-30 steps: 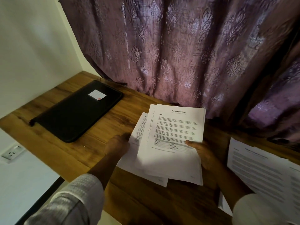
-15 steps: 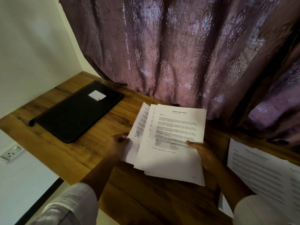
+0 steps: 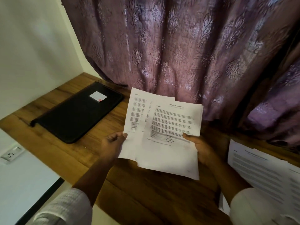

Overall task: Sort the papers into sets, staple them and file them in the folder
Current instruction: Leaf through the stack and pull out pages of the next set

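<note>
I hold a fanned stack of printed white papers (image 3: 168, 127) above the wooden desk, tilted up toward the camera. My left hand (image 3: 113, 143) pinches the lower left edge of the leftmost sheet (image 3: 138, 114). My right hand (image 3: 201, 148) grips the right side of the stack, thumb on the top page. A shut black zip folder (image 3: 76, 116) with a small white label lies flat on the desk to the left, apart from both hands. No stapler is in view.
More printed papers (image 3: 263, 169) lie on the desk (image 3: 142, 197) at the right edge. A purple patterned curtain (image 3: 178, 54) hangs right behind the desk. A white wall stands at the left, with a wall socket (image 3: 12, 154) below the desk's left edge.
The papers rose from lying on the desk to being held up in the air. My left hand took hold of the leftmost sheet and lifted it alongside the stack.
</note>
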